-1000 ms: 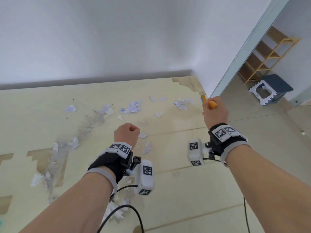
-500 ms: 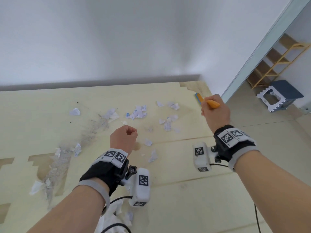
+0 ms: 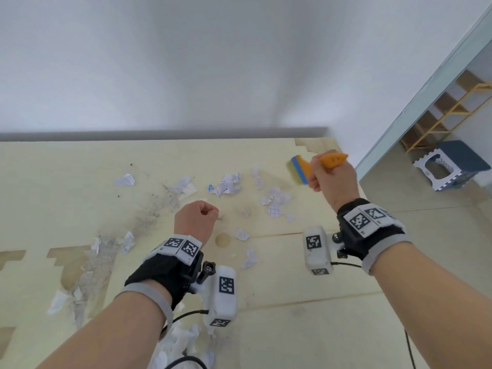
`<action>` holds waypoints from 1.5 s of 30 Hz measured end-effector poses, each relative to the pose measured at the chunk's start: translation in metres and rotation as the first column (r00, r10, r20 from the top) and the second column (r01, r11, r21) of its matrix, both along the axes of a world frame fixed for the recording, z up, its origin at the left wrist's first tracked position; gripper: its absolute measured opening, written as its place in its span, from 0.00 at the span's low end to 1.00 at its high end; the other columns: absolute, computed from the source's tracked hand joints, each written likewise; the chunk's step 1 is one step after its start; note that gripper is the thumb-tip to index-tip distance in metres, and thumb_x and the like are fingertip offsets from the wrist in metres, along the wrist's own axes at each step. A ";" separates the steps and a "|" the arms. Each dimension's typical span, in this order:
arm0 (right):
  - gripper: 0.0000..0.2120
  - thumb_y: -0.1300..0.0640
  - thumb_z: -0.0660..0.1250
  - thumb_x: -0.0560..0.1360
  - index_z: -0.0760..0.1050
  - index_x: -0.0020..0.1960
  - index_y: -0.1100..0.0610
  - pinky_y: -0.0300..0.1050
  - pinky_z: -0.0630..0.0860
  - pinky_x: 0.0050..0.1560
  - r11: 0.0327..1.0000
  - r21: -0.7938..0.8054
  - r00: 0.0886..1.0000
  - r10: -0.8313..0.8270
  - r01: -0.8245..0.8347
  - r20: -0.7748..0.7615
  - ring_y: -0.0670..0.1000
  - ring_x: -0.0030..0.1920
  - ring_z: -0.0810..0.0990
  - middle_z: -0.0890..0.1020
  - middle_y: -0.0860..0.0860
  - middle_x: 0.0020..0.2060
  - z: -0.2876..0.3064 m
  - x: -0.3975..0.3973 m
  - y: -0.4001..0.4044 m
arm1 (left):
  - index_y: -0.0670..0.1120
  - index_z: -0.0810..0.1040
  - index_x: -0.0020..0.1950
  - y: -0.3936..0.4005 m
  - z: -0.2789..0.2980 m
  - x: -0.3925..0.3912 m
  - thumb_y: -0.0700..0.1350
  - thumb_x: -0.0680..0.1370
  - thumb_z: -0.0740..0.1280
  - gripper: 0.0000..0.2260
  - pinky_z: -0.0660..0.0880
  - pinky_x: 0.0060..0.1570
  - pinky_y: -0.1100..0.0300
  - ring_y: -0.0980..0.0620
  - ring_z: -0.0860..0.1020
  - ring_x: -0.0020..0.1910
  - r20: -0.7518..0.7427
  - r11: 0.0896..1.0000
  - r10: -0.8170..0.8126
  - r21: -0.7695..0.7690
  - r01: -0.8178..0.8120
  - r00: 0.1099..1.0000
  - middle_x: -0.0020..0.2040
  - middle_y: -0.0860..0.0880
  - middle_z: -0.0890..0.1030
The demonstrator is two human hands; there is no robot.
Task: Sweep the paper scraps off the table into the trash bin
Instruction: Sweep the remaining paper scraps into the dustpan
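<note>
Several white paper scraps (image 3: 274, 199) lie scattered over the pale yellow table (image 3: 66, 166), with a streak of grey dust (image 3: 149, 222) running down to the left. My right hand (image 3: 330, 177) is shut on a small orange brush (image 3: 303, 169) whose blue-and-yellow head rests near the table's far right corner, just right of the scraps. My left hand (image 3: 195, 221) is a closed fist over the table's middle, holding nothing that I can see. A heap of scraps (image 3: 183, 342) lies at the near edge, under my left forearm. No trash bin is in view.
A white wall stands right behind the table. Beyond the table's right edge the floor holds a dark blue step stool (image 3: 452, 163) and a wooden shelf with a yellow frame (image 3: 447, 113). Brown cut-out patches (image 3: 72, 265) mark the table at the left.
My right hand has swung the brush head out to the far right corner. Scraps near that corner have bunched leftwards towards the middle. My left fist has barely moved.
</note>
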State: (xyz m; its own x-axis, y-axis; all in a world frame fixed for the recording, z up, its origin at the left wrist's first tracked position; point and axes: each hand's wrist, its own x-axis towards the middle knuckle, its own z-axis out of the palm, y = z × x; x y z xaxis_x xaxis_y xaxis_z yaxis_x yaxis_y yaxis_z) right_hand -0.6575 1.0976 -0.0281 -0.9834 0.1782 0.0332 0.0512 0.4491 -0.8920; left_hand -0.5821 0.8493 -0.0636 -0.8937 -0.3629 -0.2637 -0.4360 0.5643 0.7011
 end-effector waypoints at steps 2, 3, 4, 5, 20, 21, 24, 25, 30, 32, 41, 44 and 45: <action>0.03 0.57 0.62 0.76 0.71 0.44 0.54 0.47 0.78 0.39 0.995 0.039 0.995 -0.094 0.095 -0.042 0.52 0.32 0.78 0.78 0.54 0.35 -0.001 -0.009 0.002 | 0.45 0.82 0.49 -0.002 0.000 0.001 0.42 0.77 0.64 0.07 0.73 0.49 0.60 0.51 0.78 0.44 -0.006 1.000 0.011 0.012 -0.011 1.000 0.45 0.49 0.82; 0.03 0.56 0.61 0.76 0.71 0.45 0.55 0.51 0.78 0.44 0.989 0.106 0.995 -0.102 0.104 -0.020 0.54 0.35 0.79 0.79 0.54 0.37 -0.004 -0.013 0.001 | 0.45 0.82 0.48 -0.002 0.000 0.001 0.42 0.77 0.64 0.07 0.73 0.50 0.60 0.51 0.78 0.45 -0.009 1.000 0.014 0.017 -0.013 1.000 0.45 0.50 0.82; 0.05 0.55 0.61 0.76 0.72 0.46 0.56 0.52 0.78 0.47 0.981 0.172 0.996 -0.089 0.084 0.023 0.56 0.39 0.81 0.80 0.54 0.38 -0.007 -0.015 -0.001 | 0.45 0.82 0.48 -0.003 0.000 0.001 0.42 0.77 0.64 0.07 0.73 0.50 0.60 0.51 0.77 0.44 -0.010 1.000 0.015 0.020 -0.015 1.000 0.45 0.50 0.82; 0.07 0.52 0.62 0.75 0.72 0.45 0.55 0.54 0.79 0.50 0.976 0.213 0.995 -0.071 0.054 0.073 0.57 0.41 0.82 0.81 0.53 0.39 -0.009 -0.016 -0.005 | 0.45 0.82 0.48 -0.004 0.000 0.001 0.42 0.77 0.64 0.07 0.73 0.50 0.60 0.52 0.77 0.44 -0.009 1.000 0.016 0.021 -0.016 1.000 0.44 0.50 0.82; 0.06 0.55 0.64 0.71 0.73 0.35 0.53 0.45 0.76 0.38 0.993 0.012 0.993 -0.114 0.114 0.005 0.53 0.33 0.80 0.81 0.55 0.32 -0.005 -0.027 -0.055 | 0.47 0.81 0.45 -0.017 -0.005 -0.002 0.42 0.77 0.65 0.05 0.71 0.46 0.63 0.53 0.76 0.41 -0.028 0.996 0.068 0.065 -0.067 0.997 0.38 0.53 0.79; 0.05 0.55 0.64 0.72 0.74 0.38 0.53 0.45 0.76 0.41 0.994 0.093 0.998 -0.061 0.058 0.030 0.54 0.37 0.80 0.82 0.55 0.35 -0.011 -0.029 -0.060 | 0.47 0.81 0.45 -0.020 -0.006 -0.001 0.42 0.77 0.65 0.05 0.70 0.46 0.63 0.53 0.76 0.41 -0.026 0.995 0.076 0.060 -0.075 0.997 0.38 0.53 0.79; 0.07 0.55 0.63 0.73 0.77 0.43 0.57 0.50 0.78 0.49 0.982 0.179 0.992 0.047 -0.068 0.121 0.56 0.41 0.80 0.83 0.56 0.37 -0.019 -0.030 -0.071 | 0.47 0.81 0.45 -0.025 -0.010 -0.001 0.42 0.77 0.65 0.05 0.72 0.47 0.62 0.53 0.76 0.41 -0.022 0.995 0.083 0.057 -0.081 0.996 0.39 0.52 0.79; 0.07 0.55 0.64 0.73 0.77 0.43 0.59 0.52 0.79 0.49 0.983 0.156 0.987 0.069 -0.091 0.143 0.57 0.40 0.81 0.83 0.56 0.35 -0.019 -0.029 -0.075 | 0.47 0.81 0.45 -0.026 -0.011 0.000 0.42 0.77 0.65 0.06 0.73 0.48 0.61 0.53 0.76 0.41 -0.021 0.995 0.084 0.060 -0.083 0.996 0.39 0.52 0.79; 0.08 0.58 0.66 0.67 0.72 0.31 0.57 0.40 0.72 0.25 0.990 -0.002 0.964 0.135 -0.138 0.230 0.54 0.23 0.76 0.79 0.59 0.25 -0.007 -0.020 -0.079 | 0.47 0.81 0.46 -0.027 -0.012 0.003 0.42 0.77 0.65 0.06 0.73 0.48 0.60 0.52 0.76 0.41 -0.019 0.994 0.087 0.066 -0.086 0.996 0.39 0.52 0.80; 0.09 0.57 0.66 0.67 0.71 0.29 0.56 0.36 0.69 0.23 0.997 -0.065 0.987 0.052 -0.042 0.152 0.53 0.21 0.74 0.79 0.59 0.24 0.001 -0.020 -0.079 | 0.47 0.81 0.46 -0.028 -0.010 0.006 0.42 0.77 0.65 0.06 0.73 0.47 0.61 0.52 0.77 0.41 -0.022 0.994 0.091 0.069 -0.090 0.996 0.40 0.52 0.80; 0.08 0.58 0.65 0.72 0.76 0.41 0.63 0.52 0.80 0.44 0.949 0.136 0.941 0.249 -0.284 0.231 0.57 0.36 0.83 0.83 0.58 0.32 -0.015 0.023 -0.103 | 0.47 0.80 0.45 -0.041 -0.005 0.024 0.42 0.77 0.65 0.05 0.72 0.45 0.61 0.52 0.76 0.40 0.004 0.993 0.107 0.054 -0.107 0.994 0.37 0.53 0.78; 0.06 0.61 0.65 0.71 0.75 0.37 0.62 0.43 0.76 0.30 0.963 -0.013 0.930 0.265 -0.271 0.255 0.55 0.28 0.79 0.81 0.59 0.29 -0.003 0.036 -0.097 | 0.47 0.80 0.45 -0.046 -0.004 0.034 0.42 0.77 0.64 0.05 0.73 0.45 0.60 0.51 0.76 0.39 0.017 0.992 0.118 0.051 -0.118 0.993 0.37 0.52 0.78; 0.06 0.61 0.65 0.71 0.74 0.36 0.61 0.41 0.74 0.28 0.974 -0.080 0.949 0.223 -0.210 0.224 0.53 0.26 0.78 0.80 0.60 0.29 0.003 0.037 -0.094 | 0.46 0.80 0.45 -0.047 -0.004 0.038 0.42 0.77 0.64 0.05 0.73 0.43 0.61 0.51 0.76 0.38 0.020 0.991 0.123 0.056 -0.124 0.992 0.37 0.52 0.78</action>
